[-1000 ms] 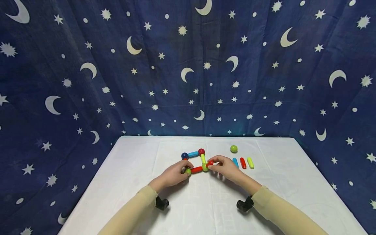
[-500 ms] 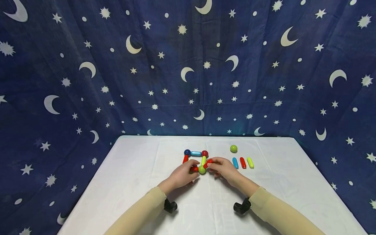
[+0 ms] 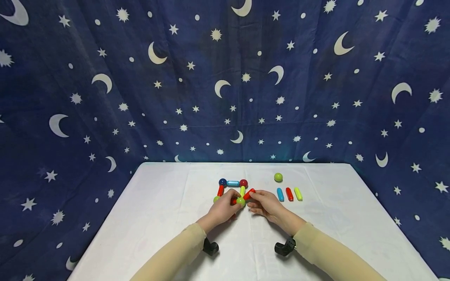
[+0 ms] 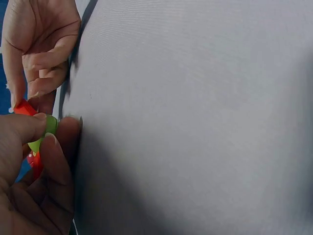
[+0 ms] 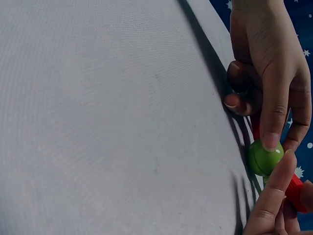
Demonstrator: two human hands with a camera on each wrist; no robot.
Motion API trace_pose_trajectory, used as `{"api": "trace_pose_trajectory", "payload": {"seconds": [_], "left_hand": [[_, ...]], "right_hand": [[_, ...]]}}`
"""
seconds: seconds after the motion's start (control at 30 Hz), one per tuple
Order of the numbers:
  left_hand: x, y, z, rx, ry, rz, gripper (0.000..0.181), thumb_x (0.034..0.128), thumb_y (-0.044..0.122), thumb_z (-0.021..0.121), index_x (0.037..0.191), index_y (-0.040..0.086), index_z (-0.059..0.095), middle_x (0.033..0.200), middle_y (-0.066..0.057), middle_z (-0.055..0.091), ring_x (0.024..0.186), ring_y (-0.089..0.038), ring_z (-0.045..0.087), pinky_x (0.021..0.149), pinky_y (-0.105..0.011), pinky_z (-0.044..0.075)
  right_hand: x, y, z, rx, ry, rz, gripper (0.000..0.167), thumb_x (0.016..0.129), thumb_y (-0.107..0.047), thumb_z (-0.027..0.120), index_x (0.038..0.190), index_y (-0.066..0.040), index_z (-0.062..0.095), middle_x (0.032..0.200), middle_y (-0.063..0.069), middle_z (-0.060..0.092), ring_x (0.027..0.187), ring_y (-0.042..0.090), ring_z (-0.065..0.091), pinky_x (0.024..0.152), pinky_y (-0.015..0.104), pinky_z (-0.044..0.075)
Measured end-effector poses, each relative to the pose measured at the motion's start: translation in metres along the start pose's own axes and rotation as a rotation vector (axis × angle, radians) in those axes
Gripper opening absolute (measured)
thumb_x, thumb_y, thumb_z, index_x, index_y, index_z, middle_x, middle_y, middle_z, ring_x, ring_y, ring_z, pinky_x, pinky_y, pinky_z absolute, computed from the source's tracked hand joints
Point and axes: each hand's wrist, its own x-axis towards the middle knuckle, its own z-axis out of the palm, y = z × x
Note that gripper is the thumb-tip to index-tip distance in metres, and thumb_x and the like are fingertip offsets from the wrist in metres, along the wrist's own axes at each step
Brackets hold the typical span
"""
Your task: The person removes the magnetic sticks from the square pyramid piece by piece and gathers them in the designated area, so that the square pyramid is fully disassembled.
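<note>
A square of magnetic sticks and balls lies on the white table. Its back corners are a dark blue ball (image 3: 222, 182) and a dark red ball (image 3: 243, 183), joined by a light blue stick (image 3: 233, 183). My left hand (image 3: 221, 207) pinches the green ball (image 5: 264, 157) at the near right corner, largely covering the near red stick. My right hand (image 3: 268, 207) pinches another red stick (image 3: 249, 193), slanting up from that ball. A yellow-green stick (image 3: 242, 191) and a red stick (image 3: 220, 190) form the sides; another green ball (image 3: 216, 199) peeks out behind my left hand.
Right of my right hand lie a blue stick (image 3: 280, 194), a red stick (image 3: 289, 194) and a yellow-green stick (image 3: 298, 194). Behind them sits a loose green ball (image 3: 278, 177). A dark blue star-patterned cloth (image 3: 197, 86) surrounds the white table (image 3: 168, 195).
My left hand has moved right, from the near left green ball to the near right one. The square has turned slightly. My right hand keeps its red stick at that corner.
</note>
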Motion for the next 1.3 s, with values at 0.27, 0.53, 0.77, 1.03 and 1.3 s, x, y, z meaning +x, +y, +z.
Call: {"api": "trace_pose_trajectory", "payload": {"seconds": [0.27,0.53,0.77,1.03,1.3], "left_hand": [[-0.0006,0.0015,0.0003,-0.016,0.006,-0.009,0.029,0.0965,0.023,0.074,0.118,0.014,0.058,0.098,0.002,0.062,0.052,-0.015,0.062,0.049,-0.031,0.052],[0.0006,-0.0001,0.0003,-0.031,-0.01,0.004,0.027,0.0974,0.022,0.073,0.118,0.012,0.058,0.091,0.003,0.061,0.053,-0.015,0.063,0.048,-0.032,0.053],[0.001,-0.0007,0.0005,-0.022,-0.005,0.024,0.027,0.0974,0.022,0.073,0.117,0.013,0.057,0.098,0.003,0.062,0.052,-0.015,0.063,0.048,-0.032,0.053],[0.0014,0.0012,-0.0005,0.011,-0.009,0.019,0.027,0.0972,0.023,0.073,0.117,0.013,0.059,0.099,0.002,0.062,0.051,-0.014,0.061,0.049,-0.03,0.053],[0.0037,0.001,-0.0018,0.026,-0.032,0.023,0.025,0.0973,0.023,0.073,0.115,0.014,0.058,0.096,0.001,0.061,0.05,-0.015,0.061,0.049,-0.03,0.053]], "right_hand": [[0.0,0.0011,0.0003,0.019,0.004,0.013,0.038,0.106,-0.019,0.058,0.132,0.008,0.051,0.084,0.01,0.072,0.071,0.013,0.072,0.068,0.028,0.059],[-0.0009,0.0014,0.0005,0.028,0.002,0.012,0.036,0.106,-0.017,0.058,0.133,0.007,0.053,0.088,0.012,0.072,0.073,0.013,0.072,0.069,0.027,0.059],[-0.0002,0.0025,0.0009,0.02,0.014,0.007,0.035,0.105,-0.017,0.06,0.131,0.005,0.055,0.09,0.013,0.071,0.072,0.013,0.071,0.068,0.025,0.059],[0.0011,0.0043,0.0017,-0.019,0.029,-0.014,0.033,0.104,-0.019,0.062,0.129,0.003,0.057,0.09,0.012,0.067,0.064,0.01,0.063,0.059,0.021,0.055],[0.0008,0.0051,0.0016,-0.046,0.052,-0.014,0.033,0.103,-0.02,0.064,0.127,0.001,0.058,0.086,0.01,0.064,0.061,0.01,0.058,0.057,0.02,0.053]]}}
